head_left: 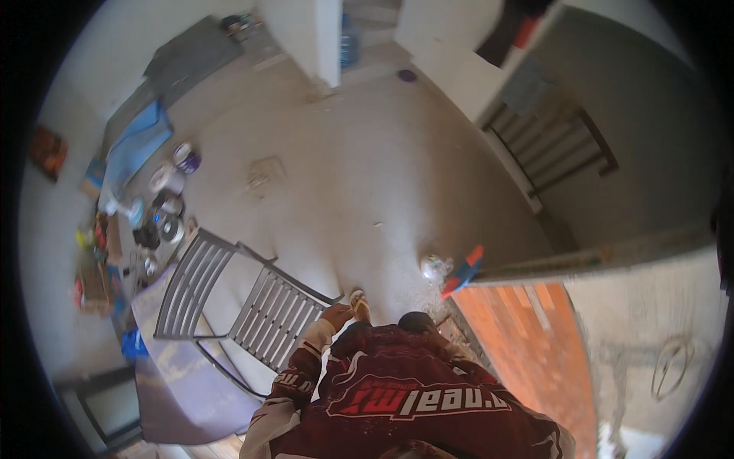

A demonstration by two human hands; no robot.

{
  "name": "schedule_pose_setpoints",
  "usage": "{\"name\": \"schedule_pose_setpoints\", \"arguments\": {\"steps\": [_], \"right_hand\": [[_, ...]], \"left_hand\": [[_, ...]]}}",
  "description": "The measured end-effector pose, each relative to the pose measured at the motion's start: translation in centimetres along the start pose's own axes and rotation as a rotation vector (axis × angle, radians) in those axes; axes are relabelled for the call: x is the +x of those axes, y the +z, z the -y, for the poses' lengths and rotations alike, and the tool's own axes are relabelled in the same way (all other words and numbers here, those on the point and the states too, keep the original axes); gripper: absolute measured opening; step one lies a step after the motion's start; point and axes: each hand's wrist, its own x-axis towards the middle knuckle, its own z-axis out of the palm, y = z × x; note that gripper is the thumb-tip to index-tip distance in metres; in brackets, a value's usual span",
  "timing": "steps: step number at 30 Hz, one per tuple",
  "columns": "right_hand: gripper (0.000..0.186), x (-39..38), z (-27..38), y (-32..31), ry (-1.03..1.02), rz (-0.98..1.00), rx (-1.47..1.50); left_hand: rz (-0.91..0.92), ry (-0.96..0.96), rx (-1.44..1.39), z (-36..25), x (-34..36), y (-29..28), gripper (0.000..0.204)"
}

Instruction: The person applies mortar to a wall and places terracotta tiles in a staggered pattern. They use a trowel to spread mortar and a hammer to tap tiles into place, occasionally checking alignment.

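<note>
My left hand (336, 314) is low at the centre, next to the front end of a grey slatted chair (271, 321); I cannot make out whether it touches the chair or how its fingers are set. My sandalled foot (359, 306) shows just beyond it. My right forearm (455, 352) shows at the right of my maroon top (413, 382); its hand is hidden. Beneath and beside the chair lies a pale purple sheet (164, 382).
Buckets (167, 177), round containers and clutter line the left wall with a blue sheet (138, 138). A small clear bundle (434, 268) and red-blue object (462, 271) lie right of centre beside wooden boards (527, 329). A railing (550, 153) leans at the upper right; a doorway holds a water jug (349, 46).
</note>
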Motion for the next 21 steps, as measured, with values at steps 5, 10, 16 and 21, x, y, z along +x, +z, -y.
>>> {"name": "schedule_pose_setpoints", "arguments": {"steps": [5,10,16,21], "right_hand": [[0.056,2.5,-1.3,-7.4,0.887,0.107,-0.053],[0.031,1.6,-9.2,-14.2,0.590,0.441,-0.709],[0.030,25.2,-3.2,-18.2,0.801,0.460,-0.411],[0.030,43.0,2.1,-22.4,0.765,0.585,-0.281]], "left_hand": [[-0.012,0.001,0.144,3.0,-2.6,-2.3,0.035],[-0.262,-0.270,-0.029,7.6,-1.3,1.1,0.027],[-0.343,-0.601,-0.266,2.9,5.5,-5.1,0.033],[-0.559,-0.723,-0.042,7.9,8.4,0.9,0.049]]}}
